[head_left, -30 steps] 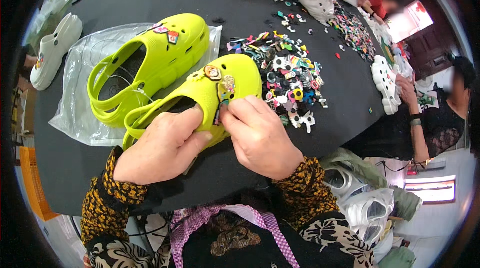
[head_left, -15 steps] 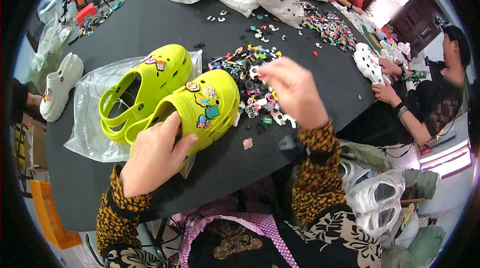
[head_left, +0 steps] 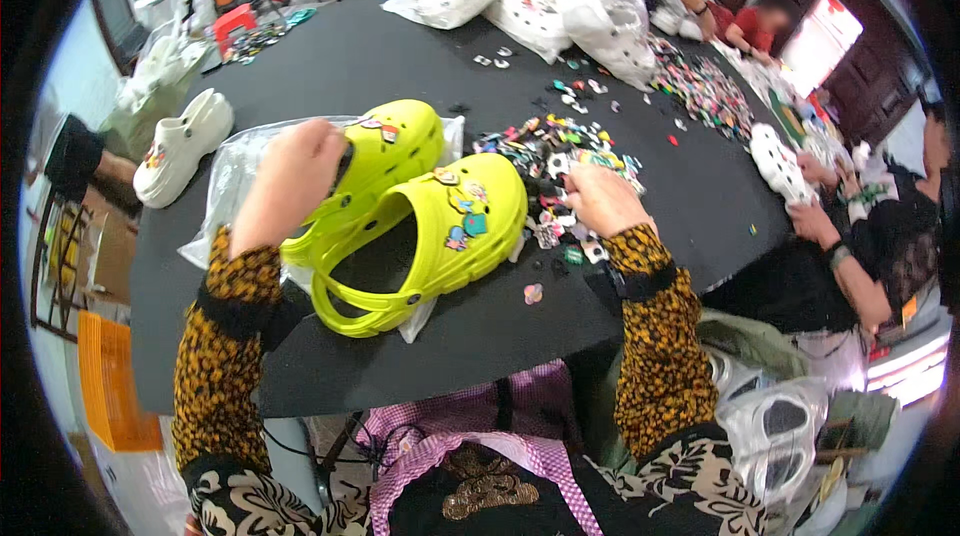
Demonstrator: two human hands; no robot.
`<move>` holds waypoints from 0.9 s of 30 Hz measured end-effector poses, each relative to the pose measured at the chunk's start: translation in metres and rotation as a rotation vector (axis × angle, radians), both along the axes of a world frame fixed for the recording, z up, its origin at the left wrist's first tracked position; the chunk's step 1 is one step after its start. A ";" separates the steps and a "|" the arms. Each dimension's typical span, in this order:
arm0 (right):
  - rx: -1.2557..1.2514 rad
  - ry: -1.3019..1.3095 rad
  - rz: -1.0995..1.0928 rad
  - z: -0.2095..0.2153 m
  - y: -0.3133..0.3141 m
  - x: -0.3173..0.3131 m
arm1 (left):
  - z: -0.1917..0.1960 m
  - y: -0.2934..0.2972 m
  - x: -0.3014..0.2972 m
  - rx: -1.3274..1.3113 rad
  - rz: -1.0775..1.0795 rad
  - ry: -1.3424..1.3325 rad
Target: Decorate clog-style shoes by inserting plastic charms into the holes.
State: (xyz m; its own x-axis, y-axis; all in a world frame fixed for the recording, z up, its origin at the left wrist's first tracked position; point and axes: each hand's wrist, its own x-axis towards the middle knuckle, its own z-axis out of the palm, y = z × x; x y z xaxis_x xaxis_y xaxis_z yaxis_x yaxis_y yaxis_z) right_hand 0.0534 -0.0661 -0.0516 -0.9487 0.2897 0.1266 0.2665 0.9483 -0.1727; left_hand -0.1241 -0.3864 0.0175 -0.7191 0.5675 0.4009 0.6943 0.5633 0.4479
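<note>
Two lime-green clogs lie side by side on a clear plastic bag (head_left: 235, 166). Charms dot the uppers of both the far clog (head_left: 405, 131) and the near clog (head_left: 490, 191). My left hand (head_left: 290, 181) is closed at the opening of the far clog, with its fingertips hidden at the rim. No hand touches the near clog. Over the right side of a heap of small, colourful shoe charms (head_left: 545, 136), my right hand (head_left: 605, 201) has its fingers curled down. Whatever they pinch is hidden. A loose charm (head_left: 533, 293) lies closer to me on the black tabletop.
A white clog (head_left: 185, 151) stands at the left edge. Bagged white clogs (head_left: 525, 11) and a larger charm heap (head_left: 700, 86) are at the back. On the right, another person's hands (head_left: 815, 221) hold a white clog (head_left: 775, 161). An orange crate (head_left: 115, 376) sits low left.
My left hand has left the near clog and moved to the far one. My right hand has lowered onto the charm heap. The whole view has shifted somewhat.
</note>
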 end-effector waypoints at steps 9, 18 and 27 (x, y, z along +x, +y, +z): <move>-0.185 0.151 0.018 0.011 -0.004 0.014 | 0.000 0.024 -0.003 -0.247 0.038 -0.435; -0.667 0.489 0.033 0.055 -0.037 0.025 | -0.005 0.010 0.021 0.189 -0.065 -0.498; -1.055 0.848 0.394 0.097 -0.097 0.041 | 0.027 0.005 0.092 0.354 -0.347 -0.025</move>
State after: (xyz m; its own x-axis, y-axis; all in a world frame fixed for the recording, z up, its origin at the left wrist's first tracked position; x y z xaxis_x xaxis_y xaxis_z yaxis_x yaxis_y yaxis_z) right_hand 0.0948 -0.1626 0.0457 -0.7346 0.3426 0.5857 -0.5246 0.2606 -0.8104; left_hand -0.0322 -0.3818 0.0441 -0.5238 0.6072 0.5975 0.8005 0.1109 0.5890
